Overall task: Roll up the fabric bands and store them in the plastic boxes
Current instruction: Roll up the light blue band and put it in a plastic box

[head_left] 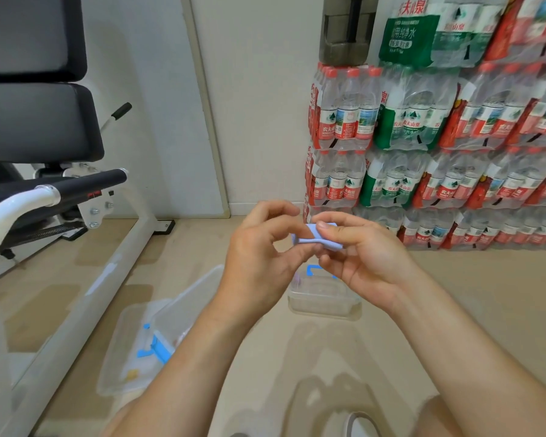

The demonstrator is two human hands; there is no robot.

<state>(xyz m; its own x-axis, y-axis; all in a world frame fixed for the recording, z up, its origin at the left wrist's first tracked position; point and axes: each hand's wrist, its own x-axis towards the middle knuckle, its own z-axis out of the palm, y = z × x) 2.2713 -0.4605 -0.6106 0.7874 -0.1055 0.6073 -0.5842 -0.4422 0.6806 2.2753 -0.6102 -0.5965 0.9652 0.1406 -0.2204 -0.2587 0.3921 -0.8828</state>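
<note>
Pale blue cloth, a band (316, 239) partly rolled, is pinched between both hands in the air above the floor (454, 310). The left hand (262, 260) has its fingers curled, with thumb and forefinger nipping the band's left end. The right hand (363, 260) curls round the other end, one fingertip lying flat on top of the roll.

Straight below the fingers stands a small box (323, 299) of clear plastic. Its far edge, with a blue handle, is partly hidden by the right hand; whether its lid is on I cannot tell. Below and to the left of the fingers lies a large box (130, 348), also clear, with blue clasps and a clear panel tilted up along its right side. The left forearm covers its near right corner. Bare floor shows between the two boxes and also to the right of the small one.

Beyond the fingers, packs of water bottles (423, 127) are stacked against the wall (259, 105), their left edge just behind the right-hand fingertips. Far left of the fingers stands an exercise machine (44, 137) with black pads. Its white frame bar runs along the floor beside the large box. The floor is beige and glossy, with soft reflections.
</note>
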